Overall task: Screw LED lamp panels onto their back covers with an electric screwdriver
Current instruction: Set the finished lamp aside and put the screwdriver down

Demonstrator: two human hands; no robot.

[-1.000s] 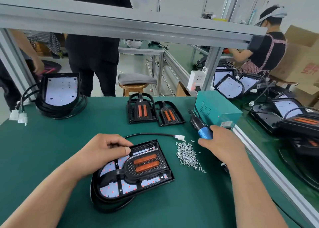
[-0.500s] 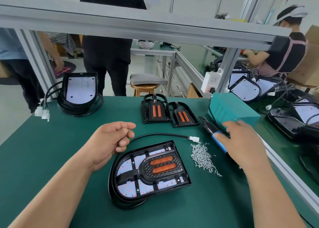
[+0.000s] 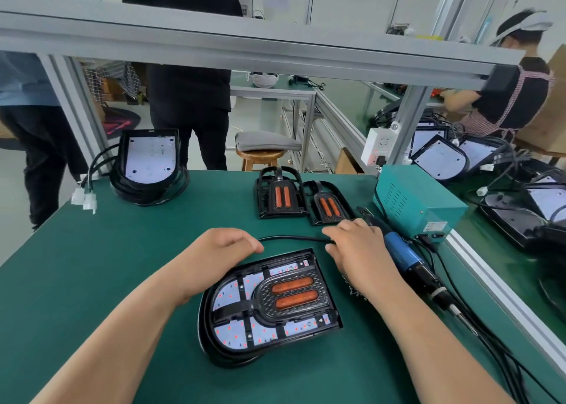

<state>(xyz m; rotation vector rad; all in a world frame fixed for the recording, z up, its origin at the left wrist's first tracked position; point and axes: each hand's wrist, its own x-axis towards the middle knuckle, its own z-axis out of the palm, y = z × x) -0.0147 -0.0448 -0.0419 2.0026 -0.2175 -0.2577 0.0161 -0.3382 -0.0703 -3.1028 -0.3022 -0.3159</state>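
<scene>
Lamp [image 3: 269,305] lies panel-up on the tabletop [image 3: 92,266], middle, toward the near edge. Left hand [image 3: 223,250] hovers over the lamp's far left corner, fingers loosely curled, grasping nothing. Right hand [image 3: 358,250] covers the cable [image 3: 291,237] end, fingers spread; cannot tell if they pinch it. Screwdriver [image 3: 404,256] lies just beside that hand, toward the right edge.

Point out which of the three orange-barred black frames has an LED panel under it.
The nearest frame: a white panel with red dots shows through it. The two far frames show none.
</scene>
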